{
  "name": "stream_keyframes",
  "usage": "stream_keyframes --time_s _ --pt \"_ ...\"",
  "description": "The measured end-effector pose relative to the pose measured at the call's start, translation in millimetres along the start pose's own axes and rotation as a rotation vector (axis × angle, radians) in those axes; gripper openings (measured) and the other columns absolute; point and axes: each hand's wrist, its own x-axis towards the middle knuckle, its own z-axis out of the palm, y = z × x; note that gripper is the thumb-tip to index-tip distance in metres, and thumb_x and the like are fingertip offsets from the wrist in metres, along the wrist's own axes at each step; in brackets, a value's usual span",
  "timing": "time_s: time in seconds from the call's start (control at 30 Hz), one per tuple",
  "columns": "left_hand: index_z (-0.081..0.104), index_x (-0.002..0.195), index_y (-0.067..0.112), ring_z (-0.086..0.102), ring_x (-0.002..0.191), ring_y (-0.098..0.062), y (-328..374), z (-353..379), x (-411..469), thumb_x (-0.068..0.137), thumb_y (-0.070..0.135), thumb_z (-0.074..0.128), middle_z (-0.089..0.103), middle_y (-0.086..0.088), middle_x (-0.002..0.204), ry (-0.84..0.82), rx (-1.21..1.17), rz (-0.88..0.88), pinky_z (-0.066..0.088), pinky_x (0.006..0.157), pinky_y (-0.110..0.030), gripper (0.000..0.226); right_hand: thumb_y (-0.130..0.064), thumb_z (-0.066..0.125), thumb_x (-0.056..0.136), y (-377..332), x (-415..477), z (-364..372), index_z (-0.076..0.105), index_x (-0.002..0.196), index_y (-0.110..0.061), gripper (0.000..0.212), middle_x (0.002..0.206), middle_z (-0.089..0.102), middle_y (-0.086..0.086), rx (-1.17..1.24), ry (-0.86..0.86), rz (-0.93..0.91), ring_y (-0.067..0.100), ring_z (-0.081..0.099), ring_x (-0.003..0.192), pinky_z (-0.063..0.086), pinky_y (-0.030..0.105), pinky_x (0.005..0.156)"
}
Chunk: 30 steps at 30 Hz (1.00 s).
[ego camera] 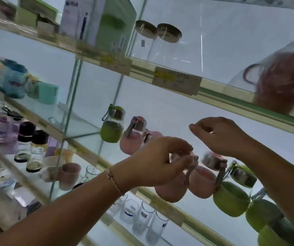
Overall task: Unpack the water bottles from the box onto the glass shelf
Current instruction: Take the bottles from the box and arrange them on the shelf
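Small round water bottles with silicone sleeves stand in a row on the glass shelf (82, 128). A green bottle (111, 129) is at the far left, pink bottles (133, 139) follow it, and more green bottles (231, 199) fill the right end. My left hand (157, 162) grips the top and strap of a pink bottle (171, 190) at the shelf's front. My right hand (222, 134) hovers just above the row, fingers curled and pinched together, holding nothing that I can see. The box is out of view.
The shelf above carries clear glass jars (160, 45) with metal lids, a green carton (107, 23) and a brown bottle in a plastic bag (282, 82). Price labels (176, 80) line the shelf edges. Drinking glasses (142, 221) and cups (70, 174) fill the lower shelves.
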Motion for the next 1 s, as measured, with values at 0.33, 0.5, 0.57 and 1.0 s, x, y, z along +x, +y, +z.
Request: stream_keyframes --time_s 0.33,0.5,0.57,1.0 --pt "0.069 0.115 0.015 0.064 0.094 -0.005 -101.1 -76.3 -18.7 0.092 0.026 0.059 0.07 0.005 0.106 0.255 0.103 -0.279 0.051 0.085 -0.022 0.027 -0.062 0.049 0.091 -84.2 89.0 52.6 0.061 0.124 -0.028 0.049 0.119 0.064 -0.005 -0.126 -0.167 -0.144 0.014 0.056 0.109 0.043 0.028 0.095" --pt "0.062 0.123 0.017 0.058 0.106 -0.01 -145.3 -95.7 -28.4 0.091 0.026 0.059 0.062 0.002 0.119 0.287 0.141 -0.388 0.046 0.09 -0.02 0.033 -0.06 0.053 0.09 -113.3 130.3 79.2 0.059 0.126 -0.029 0.048 0.119 0.061 -0.003 -0.175 -0.212 -0.166 0.013 0.054 0.105 0.037 0.022 0.087" --pt "0.062 0.123 0.012 0.056 0.107 -0.014 -154.0 -101.6 -31.7 0.093 0.02 0.058 0.061 -0.001 0.121 0.268 0.178 -0.397 0.04 0.086 -0.014 0.031 -0.056 0.055 0.091 -122.6 144.9 88.9 0.058 0.127 -0.028 0.046 0.121 0.061 -0.001 -0.181 -0.235 -0.169 0.014 0.054 0.107 0.037 0.022 0.087" --pt "0.047 0.132 0.018 0.057 0.11 -0.019 -232.0 -90.1 -19.5 0.094 0.032 0.051 0.055 -0.002 0.128 0.203 0.388 -0.506 0.041 0.086 -0.023 0.041 -0.043 0.063 0.087 -159.9 217.4 146.3 0.036 0.149 -0.02 0.071 0.152 0.041 0.005 -0.178 -0.363 -0.116 0.025 0.04 0.137 0.04 0.036 0.105"
